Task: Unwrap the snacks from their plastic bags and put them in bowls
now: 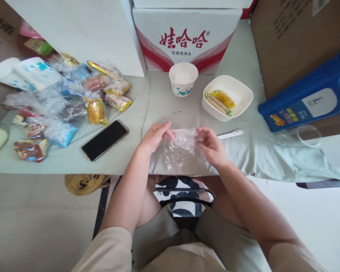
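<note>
Between my hands hangs a crinkled clear plastic bag (180, 149), near the front edge of the table. My left hand (158, 136) pinches its upper left corner, and my right hand (212, 147) grips the upper right side. Partly behind my right hand lies a white plastic spoon (232, 133). Further back stands a white paper cup (183, 80) with blue leaf prints. To its right, a cream square bowl (243, 96) holds a bundle of sticks (217, 104) and a yellow packet (222, 98).
A black phone (104, 140) lies left of my hands, beside a heap of wrapped snacks (95, 109) and tipped paper cups (36, 73). A white and red water carton (187, 37) stands at the back. On the right are a blue container (308, 98) and a clear plastic cup (308, 135).
</note>
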A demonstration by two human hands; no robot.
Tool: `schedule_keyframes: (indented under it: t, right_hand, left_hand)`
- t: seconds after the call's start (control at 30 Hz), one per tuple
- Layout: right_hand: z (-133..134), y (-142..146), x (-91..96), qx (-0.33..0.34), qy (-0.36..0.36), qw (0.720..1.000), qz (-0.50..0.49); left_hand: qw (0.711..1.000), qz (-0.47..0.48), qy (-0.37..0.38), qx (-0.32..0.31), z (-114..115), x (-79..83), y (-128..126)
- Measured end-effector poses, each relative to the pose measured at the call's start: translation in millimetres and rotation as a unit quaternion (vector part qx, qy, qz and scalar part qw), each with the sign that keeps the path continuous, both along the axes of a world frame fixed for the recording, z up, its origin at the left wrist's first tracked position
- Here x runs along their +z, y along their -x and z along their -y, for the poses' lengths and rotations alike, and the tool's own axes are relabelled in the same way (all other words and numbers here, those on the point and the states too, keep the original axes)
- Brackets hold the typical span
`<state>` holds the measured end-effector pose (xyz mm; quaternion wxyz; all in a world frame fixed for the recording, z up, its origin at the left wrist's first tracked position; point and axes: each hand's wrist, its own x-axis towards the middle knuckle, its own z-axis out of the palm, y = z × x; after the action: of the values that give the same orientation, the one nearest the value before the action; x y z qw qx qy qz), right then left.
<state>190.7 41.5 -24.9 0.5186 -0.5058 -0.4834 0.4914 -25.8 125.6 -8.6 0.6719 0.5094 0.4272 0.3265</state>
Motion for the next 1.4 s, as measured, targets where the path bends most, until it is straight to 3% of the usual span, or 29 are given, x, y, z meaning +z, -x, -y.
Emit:
schedule_keyframes:
  t: [0.1, 0.17, 0.27, 0.33, 0.5, 0.57, 0.7, 0.8, 0.9, 1.0, 1.2, 1.3, 1.4]
  right_hand:
    - [-2.3, -1.3, -2.8, -0.068, -0.011, 0.997, 0.024]
    - [-3.0, -1.7, -3.4, -0.088, 0.005, 0.996, -0.019]
    - [-2.3, -0.5, -2.3, -0.05, 0.052, 0.994, -0.082]
    - [-1.3, 0.9, -1.2, -0.021, 0.079, 0.994, -0.067]
    - [0.3, 2.4, 4.0, -0.045, 0.072, 0.995, -0.049]
    - [0.1, 2.2, 6.6, -0.077, 0.052, 0.994, -0.054]
    - [-3.7, 1.4, 8.7, -0.114, 0.06, 0.983, -0.127]
    - [-7.4, 0.5, 8.4, -0.064, 0.115, 0.978, -0.163]
    - [-8.2, -0.5, 9.7, -0.021, 0.142, 0.984, -0.101]
    - [-6.8, -1.5, 13.1, -0.035, 0.129, 0.988, -0.079]
    - [-7.0, -12.3, 19.0, -0.066, 0.052, 0.984, -0.156]
    - [-6.8, -21.0, 18.1, -0.075, 0.012, 0.991, -0.107]
    - [-7.0, -25.9, 14.7, -0.088, 0.021, 0.996, -0.024]
  left_hand:
    - [0.998, -0.025, -0.048, 0.021, -0.7, -3.4, 0.1]
    - [0.996, -0.043, -0.072, 0.024, 0.2, -4.2, -0.2]
    - [0.994, -0.05, -0.091, 0.018, 2.3, -2.9, -1.4]
    - [0.995, -0.031, -0.091, 0.017, 3.0, -2.1, -2.5]
    - [0.992, 0.099, -0.04, 0.064, 3.1, -4.0, -6.3]
    - [0.991, 0.127, 0.0, 0.038, 4.9, -4.5, -8.2]
    - [0.991, 0.095, 0.087, -0.04, 10.7, -3.7, -13.7]
    - [0.993, 0.073, 0.087, 0.017, 13.1, -3.7, -18.5]
    - [0.997, 0.017, 0.07, 0.039, 13.9, -4.6, -22.2]
    - [0.996, 0.025, 0.082, 0.035, 14.5, -3.7, -23.5]
    - [0.983, 0.143, 0.112, 0.029, 9.6, 2.9, -18.7]
    - [0.984, 0.14, 0.11, 0.0, 6.1, 2.3, -18.8]
    - [0.996, 0.076, 0.046, 0.008, 5.7, -3.1, -23.2]
